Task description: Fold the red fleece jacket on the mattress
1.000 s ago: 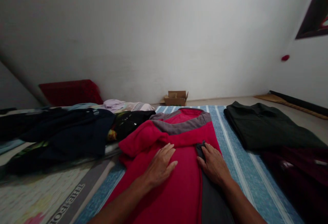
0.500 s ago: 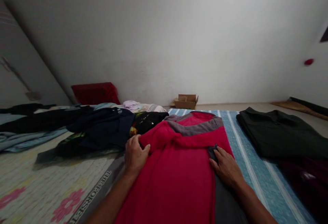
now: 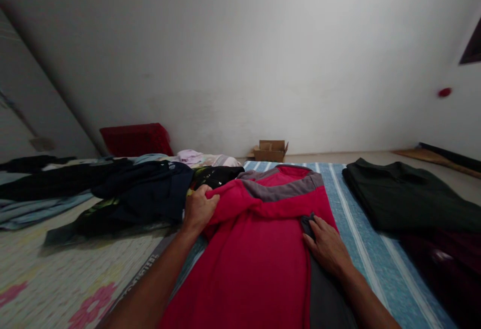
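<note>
A red long-sleeved top (image 3: pixel 259 264) with grey panels lies spread out in front of me, its collar end away from me. At its left edge, my left hand (image 3: pixel 200 210) is closed on the red fabric, which is folded across and slightly raised there. On the right side, my right hand (image 3: pixel 327 243) has its thumb and fingers closed around the dark grey cuff (image 3: pixel 307 223), which rests against the body of the top. A dark grey length of fabric (image 3: pixel 326 294) runs from under that hand toward me.
Beneath is a blue striped sheet (image 3: pixel 349 208), with a flowered cover (image 3: pixel 67 269) to the left. Dark clothes (image 3: pixel 150 188) are heaped at left. A folded dark green garment (image 3: pixel 406 193) and a maroon one (image 3: pixel 447 269) lie right. Behind are a cardboard box (image 3: pixel 268 155) and a red case (image 3: pixel 135 138).
My left hand has closed on the top's left edge and drawn it up, baring a strip of blue sheet below. My right hand stays on the cuff. The view has shifted slightly.
</note>
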`<act>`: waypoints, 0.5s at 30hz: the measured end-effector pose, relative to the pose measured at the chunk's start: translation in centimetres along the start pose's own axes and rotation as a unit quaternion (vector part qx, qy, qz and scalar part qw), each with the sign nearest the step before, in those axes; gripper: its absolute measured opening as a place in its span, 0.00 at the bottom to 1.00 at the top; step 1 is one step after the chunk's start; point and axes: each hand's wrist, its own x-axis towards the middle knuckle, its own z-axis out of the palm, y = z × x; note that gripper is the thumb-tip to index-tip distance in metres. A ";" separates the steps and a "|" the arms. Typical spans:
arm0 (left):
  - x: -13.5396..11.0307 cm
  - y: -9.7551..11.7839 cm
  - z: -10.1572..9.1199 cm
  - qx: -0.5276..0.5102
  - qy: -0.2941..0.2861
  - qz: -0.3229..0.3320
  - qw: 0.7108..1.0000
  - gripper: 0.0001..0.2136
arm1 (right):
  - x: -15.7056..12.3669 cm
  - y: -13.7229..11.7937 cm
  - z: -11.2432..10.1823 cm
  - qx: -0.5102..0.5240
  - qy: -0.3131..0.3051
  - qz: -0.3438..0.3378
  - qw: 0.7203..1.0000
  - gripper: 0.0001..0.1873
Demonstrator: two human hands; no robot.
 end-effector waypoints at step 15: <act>-10.0 13.8 -1.8 -0.222 -0.135 0.455 0.852 0.04 | -0.3 -0.3 -1.4 0.038 -0.003 -0.024 0.999 0.25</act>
